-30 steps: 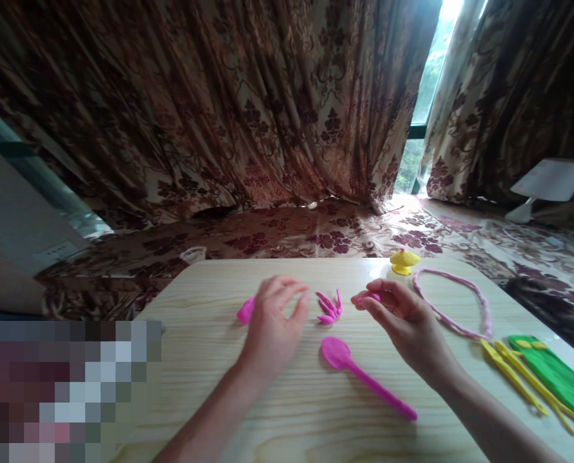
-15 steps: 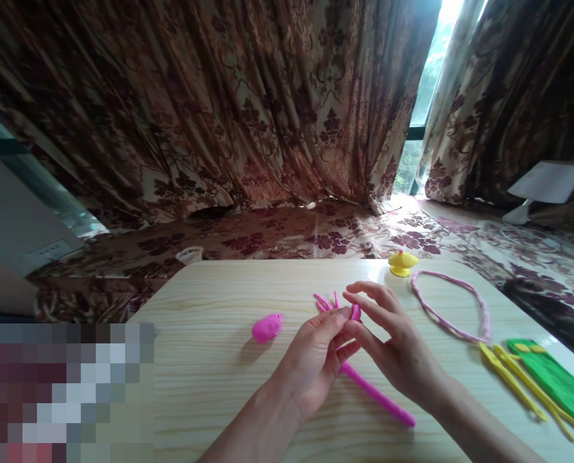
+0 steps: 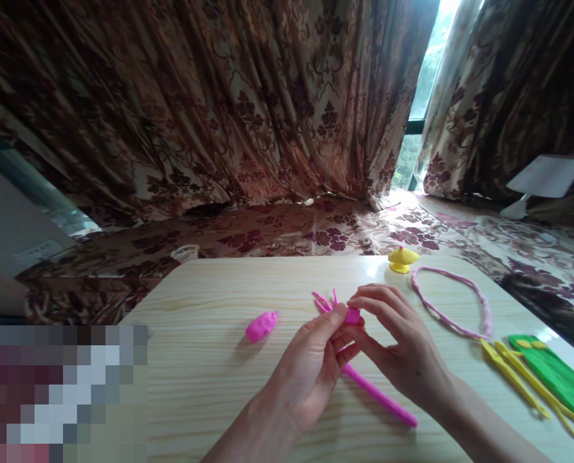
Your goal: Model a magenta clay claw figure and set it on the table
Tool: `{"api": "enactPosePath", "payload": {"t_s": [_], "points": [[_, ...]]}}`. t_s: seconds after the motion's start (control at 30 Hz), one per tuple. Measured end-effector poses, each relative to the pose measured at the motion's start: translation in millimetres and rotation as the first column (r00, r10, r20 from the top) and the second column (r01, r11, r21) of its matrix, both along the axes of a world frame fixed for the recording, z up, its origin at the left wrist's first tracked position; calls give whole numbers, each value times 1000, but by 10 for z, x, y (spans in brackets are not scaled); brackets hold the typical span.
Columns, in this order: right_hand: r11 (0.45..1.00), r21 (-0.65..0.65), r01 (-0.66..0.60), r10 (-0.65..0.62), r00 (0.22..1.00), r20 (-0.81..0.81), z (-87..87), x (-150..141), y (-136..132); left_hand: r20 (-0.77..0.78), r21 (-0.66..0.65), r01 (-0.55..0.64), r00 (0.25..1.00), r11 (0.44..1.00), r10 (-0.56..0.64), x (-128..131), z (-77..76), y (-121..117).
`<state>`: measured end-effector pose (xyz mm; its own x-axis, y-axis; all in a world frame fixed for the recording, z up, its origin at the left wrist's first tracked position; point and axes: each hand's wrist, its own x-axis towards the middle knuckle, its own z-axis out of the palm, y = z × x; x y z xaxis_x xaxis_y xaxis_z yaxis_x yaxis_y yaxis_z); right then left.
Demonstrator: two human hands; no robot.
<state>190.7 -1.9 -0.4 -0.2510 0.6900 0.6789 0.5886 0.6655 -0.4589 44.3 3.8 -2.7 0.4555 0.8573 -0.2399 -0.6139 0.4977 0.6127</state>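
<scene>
One small pink clay piece is being pinched between the thumb and fingers of the left hand; the right hand is curving around it, though whether its fingers are gripping is not showing. This two-sided placement is presumably steadying the soft piece. Pink clay prongs are lying just beyond; a pink clay rod is extending nearer the wearer. A pink clay lump is resting leftward. A pale pink twisted loop is bordering the right, leaving wider room toward the table's left edge.
</scene>
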Motion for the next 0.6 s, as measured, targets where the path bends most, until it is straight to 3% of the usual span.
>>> {"api": "enactPosePath", "payload": {"t_s": [0.23, 0.43, 0.6], "points": [[999, -12, -34, 35, 998, 45, 22, 10, -22, -113, 98, -4, 993, 995, 15, -31, -47, -2], [999, -1, -51, 50, 995, -88, -7, -11, -15, -103, 93, 17, 995, 996, -8, -39, -1, -10], [982, -158, -103, 65, 972, -226, -8, -48, -30, -173, 122, -45, 983, 992, 66, -52, 53, 10]]}}
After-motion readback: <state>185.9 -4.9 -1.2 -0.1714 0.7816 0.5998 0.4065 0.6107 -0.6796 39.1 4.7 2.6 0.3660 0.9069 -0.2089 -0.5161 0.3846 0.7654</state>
